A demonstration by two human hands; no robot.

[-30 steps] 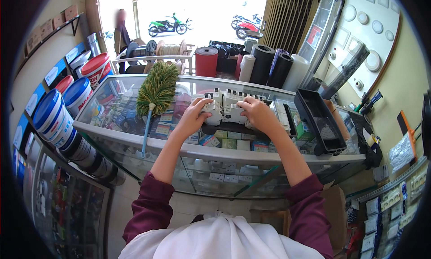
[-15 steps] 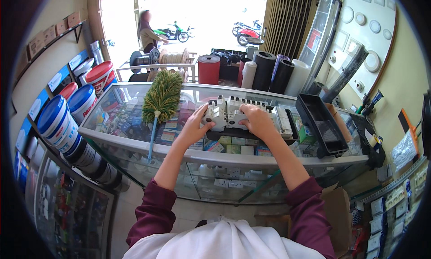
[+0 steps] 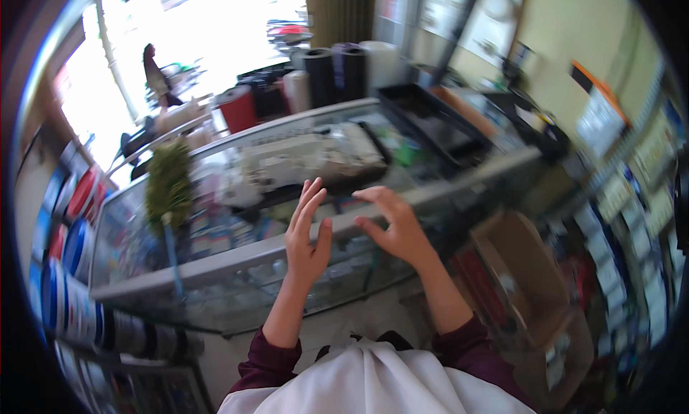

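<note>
My left hand [image 3: 307, 238] is raised in front of the glass counter's front edge, fingers stretched upward and thumb apart. Beside it my right hand [image 3: 395, 231] is also open, its fingers bent toward the left. Neither holds anything, and a gap separates them. Just beyond them, rows of white circuit breakers [image 3: 305, 159] sit in a black tray [image 3: 379, 145] on the glass counter [image 3: 215, 272]. Motion blur hides their details.
A green-yellow duster [image 3: 169, 184] with a blue handle lies left on the counter. An empty black tray [image 3: 434, 123] rests at the right. Rolls [image 3: 318, 77] stand behind the counter, paint buckets [image 3: 75, 245] at left. An open cardboard box [image 3: 520, 281] is at lower right.
Both hands have let go of the circuit breakers and drawn back toward me, opening. The view has turned right and tilted, bringing the cardboard box further into sight.
</note>
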